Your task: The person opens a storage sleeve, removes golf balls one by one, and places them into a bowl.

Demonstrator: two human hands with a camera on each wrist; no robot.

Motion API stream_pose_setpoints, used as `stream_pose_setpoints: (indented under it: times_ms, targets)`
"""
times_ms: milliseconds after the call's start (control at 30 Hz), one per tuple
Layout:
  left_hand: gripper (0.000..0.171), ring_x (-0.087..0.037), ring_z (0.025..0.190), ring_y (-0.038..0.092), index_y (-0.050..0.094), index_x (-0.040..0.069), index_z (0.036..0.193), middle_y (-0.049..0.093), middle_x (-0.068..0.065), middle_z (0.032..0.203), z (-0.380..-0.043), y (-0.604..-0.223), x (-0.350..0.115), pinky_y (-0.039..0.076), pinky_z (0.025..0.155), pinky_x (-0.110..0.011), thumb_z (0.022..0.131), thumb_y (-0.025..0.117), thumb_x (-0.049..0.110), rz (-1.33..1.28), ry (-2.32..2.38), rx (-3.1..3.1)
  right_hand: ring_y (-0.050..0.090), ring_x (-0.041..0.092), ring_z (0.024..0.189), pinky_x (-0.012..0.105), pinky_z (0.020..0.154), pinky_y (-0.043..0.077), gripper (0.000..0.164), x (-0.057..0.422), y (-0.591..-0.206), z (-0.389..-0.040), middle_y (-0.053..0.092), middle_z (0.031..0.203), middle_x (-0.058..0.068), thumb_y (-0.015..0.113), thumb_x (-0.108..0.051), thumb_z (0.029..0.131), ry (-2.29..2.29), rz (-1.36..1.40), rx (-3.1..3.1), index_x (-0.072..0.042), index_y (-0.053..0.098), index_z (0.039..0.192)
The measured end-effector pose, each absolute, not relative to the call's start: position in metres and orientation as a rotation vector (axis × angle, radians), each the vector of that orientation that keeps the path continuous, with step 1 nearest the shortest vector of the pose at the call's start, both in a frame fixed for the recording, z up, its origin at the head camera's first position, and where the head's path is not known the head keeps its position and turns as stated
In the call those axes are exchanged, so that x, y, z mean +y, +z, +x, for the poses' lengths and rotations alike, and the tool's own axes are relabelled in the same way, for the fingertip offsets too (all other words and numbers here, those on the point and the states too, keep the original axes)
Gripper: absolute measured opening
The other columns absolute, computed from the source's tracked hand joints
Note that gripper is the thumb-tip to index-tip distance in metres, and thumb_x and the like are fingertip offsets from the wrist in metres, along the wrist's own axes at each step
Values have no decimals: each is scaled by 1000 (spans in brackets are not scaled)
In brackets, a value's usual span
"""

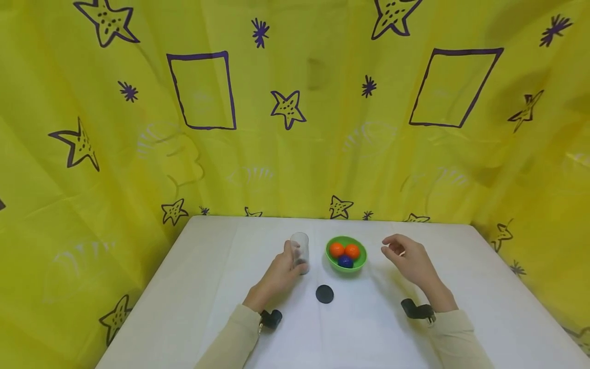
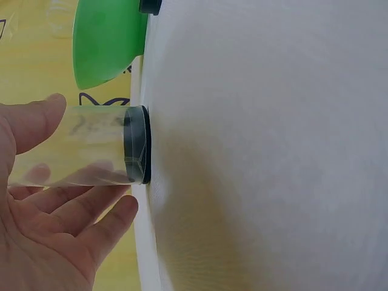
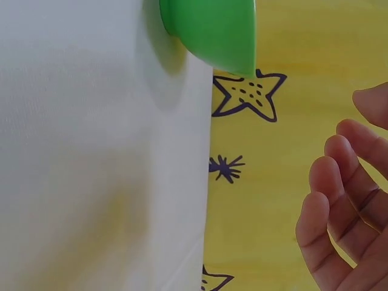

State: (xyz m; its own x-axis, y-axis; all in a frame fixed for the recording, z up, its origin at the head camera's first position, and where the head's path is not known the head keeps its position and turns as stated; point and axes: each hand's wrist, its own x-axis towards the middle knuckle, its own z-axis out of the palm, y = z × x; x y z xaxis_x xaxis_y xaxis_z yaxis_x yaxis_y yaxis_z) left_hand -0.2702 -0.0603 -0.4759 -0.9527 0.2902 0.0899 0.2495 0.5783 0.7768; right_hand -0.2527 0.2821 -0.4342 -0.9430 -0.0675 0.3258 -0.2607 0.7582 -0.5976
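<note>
My left hand (image 1: 276,271) grips a clear cylindrical container (image 2: 91,142) with a black base, thumb on one side and fingers round the other. The container stands upright, its base at the white tabletop. To its right is a green bowl (image 1: 344,240) holding two orange balls (image 1: 337,249) and a dark blue ball (image 1: 345,262). A flat black disc (image 1: 324,294) lies on the table in front of the bowl. My right hand (image 1: 412,261) hovers above the table to the right of the bowl, holding nothing, its fingers loosely bent and apart from the thumb.
The white table (image 1: 369,333) carries these things near its far side. Behind and at both sides hangs a yellow curtain (image 1: 322,154) with dark stars and frames drawn on it. A black wrist camera (image 1: 417,309) sits on the right wrist, another (image 1: 272,319) on the left.
</note>
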Motion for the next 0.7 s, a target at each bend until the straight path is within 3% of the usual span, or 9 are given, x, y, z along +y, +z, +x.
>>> stream_pose_setpoints:
  times_ms: [67,300,400,700]
  targets:
    - [53,-29,108,60,34,9,139,62,-22,126,-271,-477,-61,51,99,-47,100,67,24,463,1336,2750,60,16,81,25,64,47,22,283,-434,-254,69,90,6,69,-18,98,975,253,-2666,-3,69,114]
    - [67,-37,129,59,31,10,148,58,-23,143,-275,-478,-70,47,109,-54,97,72,26,462,1334,2687,58,15,81,25,65,47,22,286,-433,-257,68,90,7,68,-18,98,958,240,-2660,-3,69,114]
    - [70,-39,130,58,34,7,148,58,-24,143,-278,-475,-80,45,110,-56,94,75,25,513,1259,2691,59,17,82,25,65,48,22,288,-433,-257,68,91,8,68,-19,99,965,229,-2666,-4,68,114]
    - [53,-39,129,59,55,6,140,61,-20,141,-281,-449,-115,47,108,-55,95,74,25,459,1019,2834,60,24,89,29,72,49,26,295,-432,-257,67,97,10,66,-19,100,930,184,-2725,-1,66,118]
